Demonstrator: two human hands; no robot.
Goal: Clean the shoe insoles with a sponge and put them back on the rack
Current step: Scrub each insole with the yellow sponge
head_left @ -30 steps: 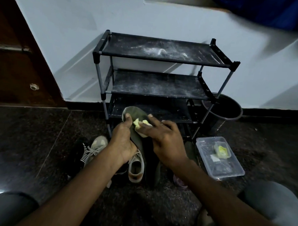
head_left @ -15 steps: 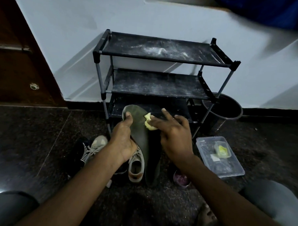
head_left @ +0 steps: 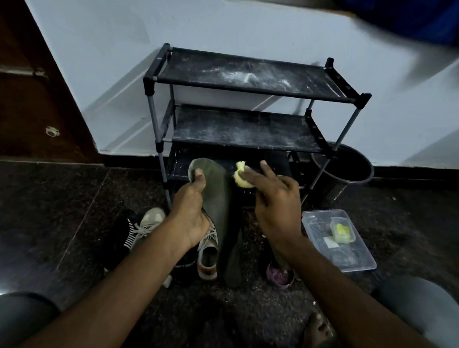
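Left hand: we grip the green insole, thumb curled over its toe end, before the rack's lowest shelf.
Right hand: we pinch the yellow sponge just beside the insole.
Writing: white lettering on black shoe, unreadable.

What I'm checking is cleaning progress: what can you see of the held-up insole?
The insole is dark olive-green, thin, foot-shaped, apparently soft. It is held roughly upright, rounded toe end up, before the lowest shelf of the rack. The left hand grips its left edge, thumb on its face. The yellow sponge, pinched in the right hand, sits at its right edge; contact is unclear.
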